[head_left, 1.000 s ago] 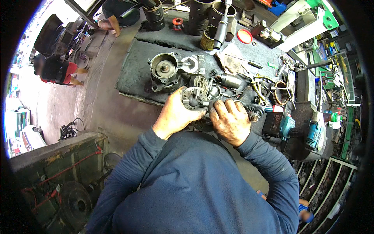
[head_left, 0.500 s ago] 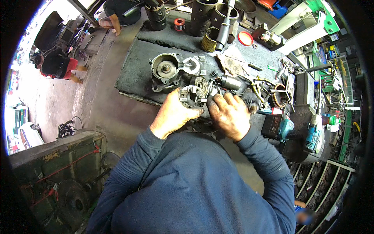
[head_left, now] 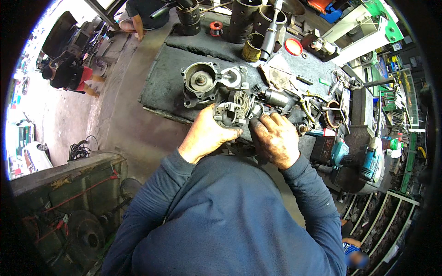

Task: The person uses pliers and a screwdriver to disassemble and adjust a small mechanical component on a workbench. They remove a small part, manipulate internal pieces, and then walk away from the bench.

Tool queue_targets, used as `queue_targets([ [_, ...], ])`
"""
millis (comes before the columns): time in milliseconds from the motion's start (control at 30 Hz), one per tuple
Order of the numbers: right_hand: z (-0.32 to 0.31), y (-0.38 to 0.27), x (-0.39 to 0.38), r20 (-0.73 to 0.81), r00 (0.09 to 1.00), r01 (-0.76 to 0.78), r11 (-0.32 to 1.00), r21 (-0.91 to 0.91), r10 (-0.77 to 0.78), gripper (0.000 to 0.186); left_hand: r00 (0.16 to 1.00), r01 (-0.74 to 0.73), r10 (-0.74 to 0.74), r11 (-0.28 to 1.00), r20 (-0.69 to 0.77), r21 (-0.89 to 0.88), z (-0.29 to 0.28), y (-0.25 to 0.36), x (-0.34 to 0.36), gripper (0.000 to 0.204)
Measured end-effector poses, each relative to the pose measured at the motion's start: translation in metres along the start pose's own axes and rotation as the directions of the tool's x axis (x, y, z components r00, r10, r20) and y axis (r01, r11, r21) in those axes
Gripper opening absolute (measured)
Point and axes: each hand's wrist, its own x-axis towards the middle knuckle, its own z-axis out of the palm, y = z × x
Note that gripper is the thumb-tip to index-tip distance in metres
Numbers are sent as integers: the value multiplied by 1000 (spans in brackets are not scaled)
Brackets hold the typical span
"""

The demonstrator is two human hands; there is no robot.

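Near the bench's front edge, my left hand (head_left: 207,133) grips a ring-shaped metal part (head_left: 224,115), thumb along its near side and fingers at its left rim. My right hand (head_left: 276,138) is closed beside it, knuckles up; whatever lies inside the fingers is hidden. Just beyond the ring, a round metal plate with holes (head_left: 241,98) lies on the bench. A grey cast-metal housing (head_left: 201,82) with a round open chamber stands behind my left hand. Beyond my right hand is a small metal cylinder (head_left: 276,98).
Cutters with yellow handles (head_left: 306,108), a copper-coloured ring (head_left: 331,115) and loose tools crowd the bench's right side. Tall metal cylinders (head_left: 242,20), a red spool (head_left: 216,28) and a red-rimmed lid (head_left: 293,46) stand behind. A teal power drill (head_left: 369,158) is at right. Other people are beyond the bench.
My right hand has shifted slightly right and nearer to me, and a dark bristly-looking thing beside it no longer shows. My left hand stays on the ring-shaped part. The view has shifted a little.
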Motion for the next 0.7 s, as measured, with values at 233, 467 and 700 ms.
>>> queue_targets([
  [233, 1, -3, -1, 62, 995, 89, 993, -79, -85, 27, 997, 72, -72, 996, -7, 44, 2, 5, 0, 43],
  [467, -11, 31, 17, 176, 945, 138, 823, 551, -276, 18, 992, -122, 116, 968, 40, 218, 1, 1, -10, 53],
  [700, -8, 12, 6, 105, 993, 20, 954, 299, -54, 22, 949, -290, 306, 745, 79, 600, -2, 9, -14, 88],
])
